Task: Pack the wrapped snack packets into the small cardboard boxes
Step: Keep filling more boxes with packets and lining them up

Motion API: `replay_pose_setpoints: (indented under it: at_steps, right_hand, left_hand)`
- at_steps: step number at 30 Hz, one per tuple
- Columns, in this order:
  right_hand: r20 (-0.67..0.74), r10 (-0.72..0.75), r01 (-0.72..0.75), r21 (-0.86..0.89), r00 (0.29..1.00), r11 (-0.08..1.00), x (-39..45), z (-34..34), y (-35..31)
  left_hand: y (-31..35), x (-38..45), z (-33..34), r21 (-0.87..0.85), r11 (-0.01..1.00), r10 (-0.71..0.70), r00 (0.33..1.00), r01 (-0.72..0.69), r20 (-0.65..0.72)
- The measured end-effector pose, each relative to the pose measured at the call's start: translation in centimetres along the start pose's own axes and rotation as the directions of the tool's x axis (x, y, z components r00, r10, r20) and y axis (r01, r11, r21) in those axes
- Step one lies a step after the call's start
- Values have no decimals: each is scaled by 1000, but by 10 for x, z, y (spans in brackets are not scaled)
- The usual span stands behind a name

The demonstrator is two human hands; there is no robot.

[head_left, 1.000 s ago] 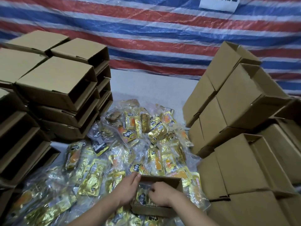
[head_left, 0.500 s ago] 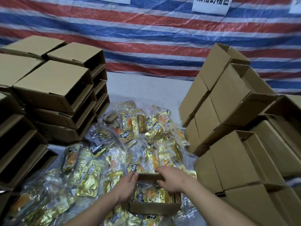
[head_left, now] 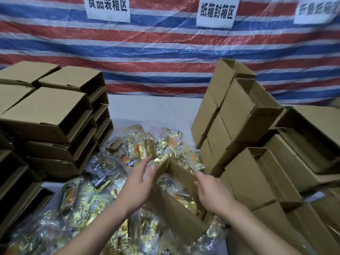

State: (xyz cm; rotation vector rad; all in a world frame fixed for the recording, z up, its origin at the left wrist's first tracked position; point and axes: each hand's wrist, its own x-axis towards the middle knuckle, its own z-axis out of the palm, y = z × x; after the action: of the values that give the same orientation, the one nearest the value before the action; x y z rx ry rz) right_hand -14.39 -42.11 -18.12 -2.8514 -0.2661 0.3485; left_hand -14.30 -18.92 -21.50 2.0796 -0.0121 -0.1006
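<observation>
A small cardboard box [head_left: 176,223] with gold snack packets [head_left: 181,197] inside is raised and tilted over the pile, between both hands. My left hand [head_left: 138,184] presses its straight fingers against the box's left side. My right hand [head_left: 211,194] grips the box's right wall, thumb hidden. A large heap of gold and clear wrapped snack packets [head_left: 92,201] covers the table around and under the box.
Stacks of flat open cardboard boxes [head_left: 47,111] stand on the left. Taller piles of boxes [head_left: 239,115] crowd the right side. A striped tarp [head_left: 161,52] with paper signs hangs behind. Bare white table [head_left: 152,109] shows at the back.
The box has come up off the pile and is tilted between both hands. My right hand moved from the far rim to the right wall. The camera has tipped upward.
</observation>
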Motion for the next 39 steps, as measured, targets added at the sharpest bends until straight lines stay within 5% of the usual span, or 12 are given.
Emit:
replay_pose_setpoints:
  at_steps: [2, 4, 10, 20, 29, 39]
  right_hand:
    - [-77, 93, -88, 65, 993, 994, -7, -30, 4]
    - [-143, 159, -148, 81, 977, 986, -15, -59, 8]
    - [-298, 240, -239, 40, 924, 970, -43, -115, 26]
    - [-323, 405, -337, 246, 855, 909, -103, -204, 91]
    - [-461, 486, -537, 23, 743, 843, -86, -236, 137]
    - [-458, 489, -587, -93, 743, 805, -74, -229, 167]
  left_hand:
    - [16, -4, -2, 268, 906, 344, 939, -327, -17]
    - [29, 0, 2, 487, 680, 578, 809, -549, 104]
    - [105, 16, 19, 598, 364, 774, 589, -715, 234]
    - [243, 41, 65, 352, 360, 861, 453, -864, 232]
    - [288, 77, 119, 242, 426, 802, 488, -872, 345]
    - [296, 103, 152, 219, 446, 775, 497, -868, 391]
